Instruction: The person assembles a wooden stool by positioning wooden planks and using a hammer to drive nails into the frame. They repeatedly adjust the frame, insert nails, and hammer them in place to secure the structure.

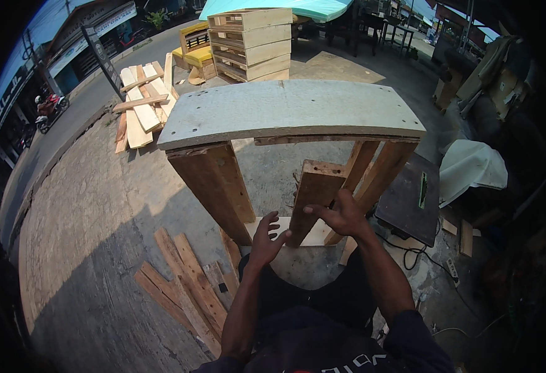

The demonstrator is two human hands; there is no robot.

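While the right hand [342,216] clasps a near-upright rectangular brown wooden board [314,188] between brown timber legs [214,180], the left hand [267,242] half-open, empty, beside its foot, flat pale-grey panel [291,112] above, rough brown planks [184,283] on grey concrete [99,242].

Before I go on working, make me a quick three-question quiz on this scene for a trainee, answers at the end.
1. Which hand has its thumb across the front face of the short board inside the wooden frame?
2. True or false: in the picture, the pale wooden stack stands to the right of the yellow furniture.
3. Fill in the blank: the top panel of the frame is ____ in colour.

Key:
1. The right hand.
2. True.
3. Pale grey.
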